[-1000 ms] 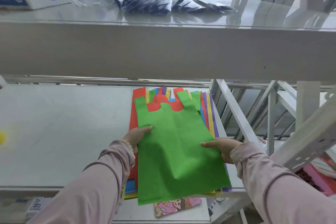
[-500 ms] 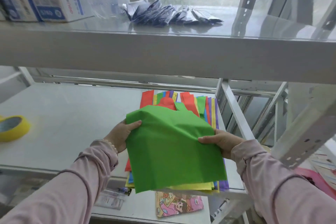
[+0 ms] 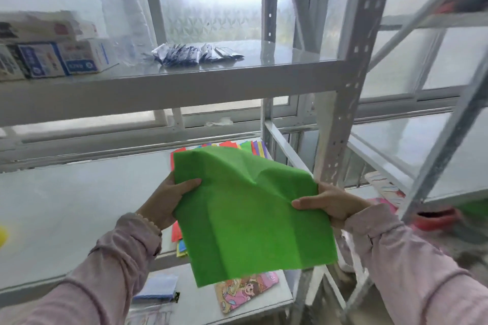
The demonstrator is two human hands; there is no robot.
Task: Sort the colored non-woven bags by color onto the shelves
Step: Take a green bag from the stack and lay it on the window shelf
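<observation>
Left hand (image 3: 169, 200) and right hand (image 3: 333, 205) grip the green non-woven bag (image 3: 253, 215), now lifted off the multicoloured bag pile (image 3: 260, 145) for shelving.

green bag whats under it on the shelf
A stack of coloured bags on the shelf: red, yellow, purple and blue edges show past the green bag. Most of the stack is covered.

Pale pink long sleeves (image 3: 118, 258), scalloped left cuff (image 3: 148, 221)
</observation>
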